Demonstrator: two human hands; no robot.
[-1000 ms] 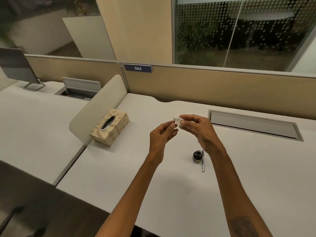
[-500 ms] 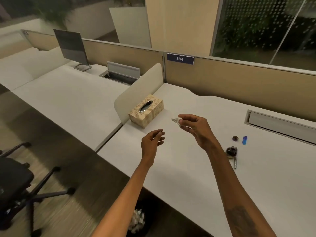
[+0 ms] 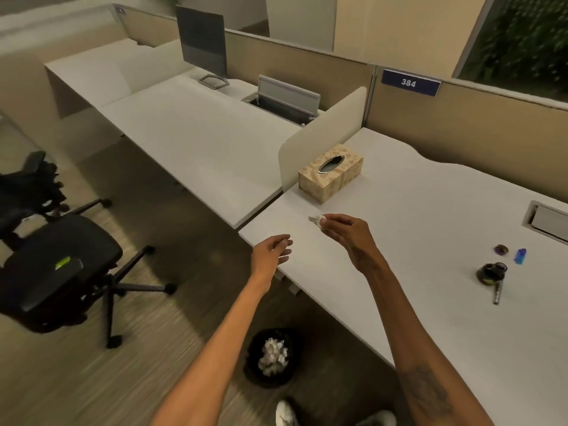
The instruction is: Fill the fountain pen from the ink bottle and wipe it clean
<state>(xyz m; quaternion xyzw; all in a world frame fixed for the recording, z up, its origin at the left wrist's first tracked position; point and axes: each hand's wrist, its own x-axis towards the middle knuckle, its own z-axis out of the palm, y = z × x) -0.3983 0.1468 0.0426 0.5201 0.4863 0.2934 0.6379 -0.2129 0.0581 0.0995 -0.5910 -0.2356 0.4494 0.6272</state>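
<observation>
Both hands have parted: our left hand now hangs empty, our right hand pinches the tissue wad; wiping looks finished, bin below.

The table is plain off-white. The tissue box is beige with a pale leaf print and a dark oval slot. The crumpled tissue is white. The ink bottle is dark, nearly black; the pen looks silvery and speckled. A small blue cap lies near. The bin is black, holding white paper. The chair is black with a green tag.
</observation>
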